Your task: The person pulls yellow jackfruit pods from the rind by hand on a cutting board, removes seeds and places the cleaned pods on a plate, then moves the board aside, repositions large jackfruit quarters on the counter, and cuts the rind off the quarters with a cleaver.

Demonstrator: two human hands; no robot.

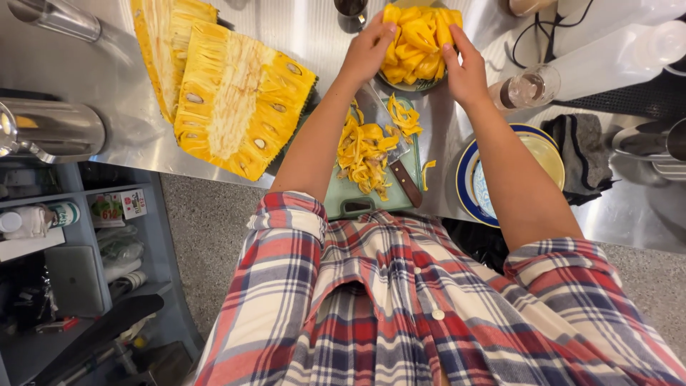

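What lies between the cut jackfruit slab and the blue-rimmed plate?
In the head view: a green cutting board with fruit scraps and a knife.

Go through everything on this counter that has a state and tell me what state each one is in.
Left hand: pressed against pod pile.
Right hand: pressed against pod pile.
Pod pile: heaped on a dish.
Jackfruit slab: cut open, seeds showing.
Knife: lying flat on cutting board.
Cutting board: strewn with yellow scraps.
Glass: tipped on its side.

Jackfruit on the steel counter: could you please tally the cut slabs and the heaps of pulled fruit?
Cut jackfruit slabs: 2
Heap of yellow pods between left hand and right hand: 1
Heap of scraps on green cutting board: 1
Total: 4
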